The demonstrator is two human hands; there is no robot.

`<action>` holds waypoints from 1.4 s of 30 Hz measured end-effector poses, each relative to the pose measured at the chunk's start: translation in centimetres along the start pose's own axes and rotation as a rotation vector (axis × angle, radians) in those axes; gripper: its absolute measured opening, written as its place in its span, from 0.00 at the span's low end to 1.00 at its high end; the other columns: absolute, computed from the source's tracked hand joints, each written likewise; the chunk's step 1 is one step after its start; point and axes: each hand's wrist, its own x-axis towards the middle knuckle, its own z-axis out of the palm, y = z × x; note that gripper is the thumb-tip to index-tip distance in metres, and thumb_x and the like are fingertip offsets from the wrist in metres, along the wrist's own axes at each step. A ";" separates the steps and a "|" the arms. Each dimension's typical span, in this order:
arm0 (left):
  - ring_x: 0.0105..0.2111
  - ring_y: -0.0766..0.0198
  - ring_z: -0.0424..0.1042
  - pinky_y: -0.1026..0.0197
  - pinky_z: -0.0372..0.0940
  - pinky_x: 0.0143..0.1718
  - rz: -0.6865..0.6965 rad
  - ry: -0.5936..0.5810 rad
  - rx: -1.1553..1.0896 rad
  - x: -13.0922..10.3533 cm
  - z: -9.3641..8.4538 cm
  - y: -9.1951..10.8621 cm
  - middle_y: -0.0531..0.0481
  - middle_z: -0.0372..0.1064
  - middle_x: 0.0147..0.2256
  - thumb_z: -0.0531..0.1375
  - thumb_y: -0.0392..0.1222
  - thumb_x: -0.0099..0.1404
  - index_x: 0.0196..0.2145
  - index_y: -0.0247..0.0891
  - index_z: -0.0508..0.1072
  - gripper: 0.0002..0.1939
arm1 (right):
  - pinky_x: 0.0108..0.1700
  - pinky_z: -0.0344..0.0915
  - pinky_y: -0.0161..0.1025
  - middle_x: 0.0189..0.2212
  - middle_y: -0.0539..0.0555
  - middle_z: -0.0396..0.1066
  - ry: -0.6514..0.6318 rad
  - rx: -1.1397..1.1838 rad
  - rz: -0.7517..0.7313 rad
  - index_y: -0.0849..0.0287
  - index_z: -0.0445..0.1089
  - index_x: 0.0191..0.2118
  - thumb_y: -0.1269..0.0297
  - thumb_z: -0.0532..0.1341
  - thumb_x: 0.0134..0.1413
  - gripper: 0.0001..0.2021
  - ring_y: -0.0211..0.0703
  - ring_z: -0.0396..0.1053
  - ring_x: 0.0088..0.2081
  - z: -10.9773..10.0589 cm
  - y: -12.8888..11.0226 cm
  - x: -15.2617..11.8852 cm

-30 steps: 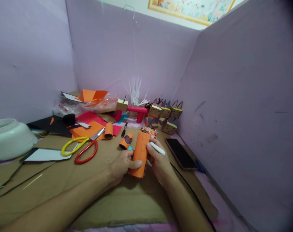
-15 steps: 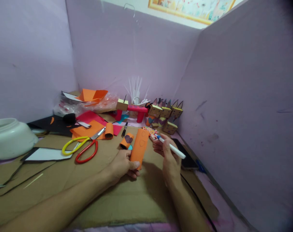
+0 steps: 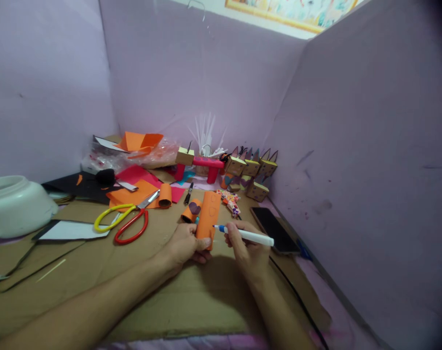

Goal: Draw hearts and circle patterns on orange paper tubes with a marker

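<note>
white pen [image 3: 253,237] moved to orange roll [image 3: 207,216], rounded outlines near far end

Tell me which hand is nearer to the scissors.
Left. The left hand, gripping the long orange piece, is to the right of the scissors; the right hand, holding the marker, is farther right, past that piece.

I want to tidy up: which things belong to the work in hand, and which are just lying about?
In use:
long orange piece, in the left hand
white marker, in the right hand

Apparently just lying about:
scissors
phone
black pen
white pot
</note>
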 end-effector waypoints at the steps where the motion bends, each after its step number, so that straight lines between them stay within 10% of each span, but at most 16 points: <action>1: 0.19 0.66 0.68 0.63 0.64 0.21 -0.004 0.003 0.003 0.0 0.0 0.0 0.51 0.67 0.20 0.63 0.38 0.44 0.28 0.32 0.65 0.13 | 0.20 0.63 0.33 0.18 0.51 0.69 0.002 -0.005 0.000 0.61 0.71 0.28 0.61 0.60 0.52 0.09 0.37 0.66 0.19 0.1 0.0 0.0; 24: 0.19 0.66 0.68 0.63 0.64 0.22 -0.020 0.009 0.023 0.2 0.1 0.1 0.52 0.68 0.22 0.62 0.38 0.44 0.29 0.32 0.66 0.13 | 0.22 0.63 0.33 0.19 0.52 0.70 -0.122 -0.014 0.005 0.61 0.72 0.28 0.61 0.59 0.52 0.10 0.38 0.67 0.21 0.4 -0.3 0.2; 42: 0.19 0.65 0.68 0.64 0.63 0.21 0.004 -0.009 -0.003 0.1 0.1 0.0 0.51 0.67 0.21 0.64 0.39 0.42 0.28 0.33 0.66 0.15 | 0.21 0.62 0.33 0.17 0.49 0.67 0.018 0.115 0.106 0.62 0.71 0.27 0.59 0.60 0.51 0.11 0.36 0.64 0.19 0.5 -0.1 0.5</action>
